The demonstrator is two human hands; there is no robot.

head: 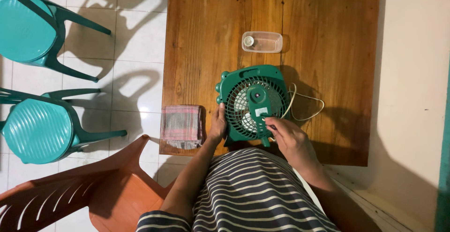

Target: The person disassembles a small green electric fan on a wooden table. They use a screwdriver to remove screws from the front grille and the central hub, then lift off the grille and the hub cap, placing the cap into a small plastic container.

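A small green table fan [243, 86] lies on its front on the wooden table [328, 49], its rear grille and motor housing facing up. My left hand [218, 125] grips the fan's left edge. My right hand [287, 136] rests its fingertips on the lower part of the grille near the motor housing; I cannot tell whether it holds a small tool. The fan's white cord [307, 101] loops on the table to the right of the fan.
A clear plastic container [262, 42] with a small part inside sits beyond the fan. A folded pink striped cloth [182, 125] lies at the table's near left corner. Two teal plastic chairs [35, 124] and an orange chair [98, 190] stand on the tiled floor to the left.
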